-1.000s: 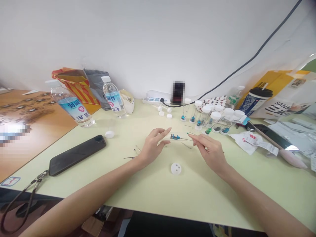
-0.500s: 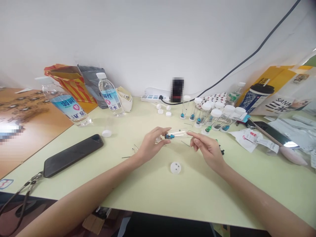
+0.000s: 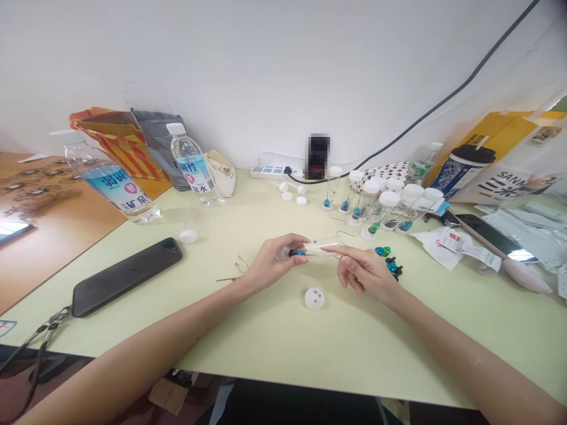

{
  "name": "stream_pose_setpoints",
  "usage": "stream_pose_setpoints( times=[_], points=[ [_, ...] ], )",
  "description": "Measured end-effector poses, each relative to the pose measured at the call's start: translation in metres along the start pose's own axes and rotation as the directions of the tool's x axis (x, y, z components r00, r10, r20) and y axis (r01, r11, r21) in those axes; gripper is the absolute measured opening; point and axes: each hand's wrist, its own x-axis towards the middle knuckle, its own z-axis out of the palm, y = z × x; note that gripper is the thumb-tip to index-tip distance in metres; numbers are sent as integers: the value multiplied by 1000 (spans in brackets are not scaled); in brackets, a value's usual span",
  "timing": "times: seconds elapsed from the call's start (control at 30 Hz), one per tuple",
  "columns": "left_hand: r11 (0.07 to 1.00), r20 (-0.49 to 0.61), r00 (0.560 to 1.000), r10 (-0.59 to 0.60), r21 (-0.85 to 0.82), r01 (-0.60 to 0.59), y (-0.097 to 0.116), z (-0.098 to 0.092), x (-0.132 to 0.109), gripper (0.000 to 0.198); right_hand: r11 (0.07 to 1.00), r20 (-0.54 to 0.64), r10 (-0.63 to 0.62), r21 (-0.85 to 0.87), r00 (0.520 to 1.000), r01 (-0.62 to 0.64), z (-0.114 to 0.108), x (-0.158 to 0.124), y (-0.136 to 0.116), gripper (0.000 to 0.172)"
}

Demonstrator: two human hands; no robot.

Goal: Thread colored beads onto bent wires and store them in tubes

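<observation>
My left hand is closed around the left end of a clear plastic tube, which lies nearly level above the table. Inside the tube, by my left fingers, is a small blue and black part. My right hand has its index finger stretched along the tube's right end; whether the fingertip is inside or against the wall is hard to tell. Its other fingers are curled and hold nothing visible. Below the tube lies a white cap with small dark bits in it. Blue and green parts lie beside my right hand.
Capped tubes stand in a group at the back right. White caps lie near a power strip. At left are a black phone and water bottles. Thin metal rods lie by my left forearm.
My right index finger has moved left, further along the tube. The tube has shifted slightly down, and the camera view has moved a little.
</observation>
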Motion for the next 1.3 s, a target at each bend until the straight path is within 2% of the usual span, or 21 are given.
stream_pose_setpoints(
  times=[0.1,0.23,0.3,0.37,0.43,0.5,0.53,0.6,0.7,0.83,0.93,1.03,1.1,1.3],
  points=[
    [997,-2,999,49,61,-48,-1,2,-2,27,996,64,33,-86,997,-27,0,1,0,46],
    [974,-5,985,170,150,-167,-2,6,-4,24,977,158,-22,-204,987,54,3,1,-2,45],
    [975,-35,984,174,143,-167,-1,5,-4,25,975,135,-62,-205,989,89,3,1,-5,48],
    [991,-112,987,112,85,-103,-1,3,-2,27,982,-18,-106,-161,994,102,-1,0,-8,49],
    [999,-209,978,20,-37,-28,-3,-2,2,31,987,-255,-102,-149,961,65,-7,0,-9,42],
    [982,-286,957,-54,-186,0,-6,-8,7,32,961,-412,-91,-276,907,-29,-13,3,-7,29],
    [970,-312,946,-91,-243,13,-8,-11,9,33,916,-428,-100,-392,898,-85,-16,5,-4,21],
    [945,-337,927,-162,-323,48,-11,-14,11,35,767,-344,-105,-626,933,-144,-18,8,2,14],
    [904,-314,919,-240,-418,94,-10,-14,11,38,585,-181,-52,-802,982,-117,-17,10,13,12],
    [837,-259,931,-259,-540,83,-7,-8,9,37,443,-69,7,-894,998,-65,-11,8,22,12],
    [863,-250,939,-235,-498,83,-4,-6,7,36,382,-37,23,-923,999,-43,-8,6,20,15],
    [946,-234,953,-192,-301,117,-1,-4,5,35,377,-40,6,-925,999,-39,-7,4,15,16],
    [975,-213,962,-171,-174,135,0,-3,3,34,409,-63,-11,-911,998,-53,-7,4,13,14],
    [993,-229,966,-116,3,120,-7,-2,2,28,649,-226,-57,-748,973,-136,-15,6,13,17]
  ],
)
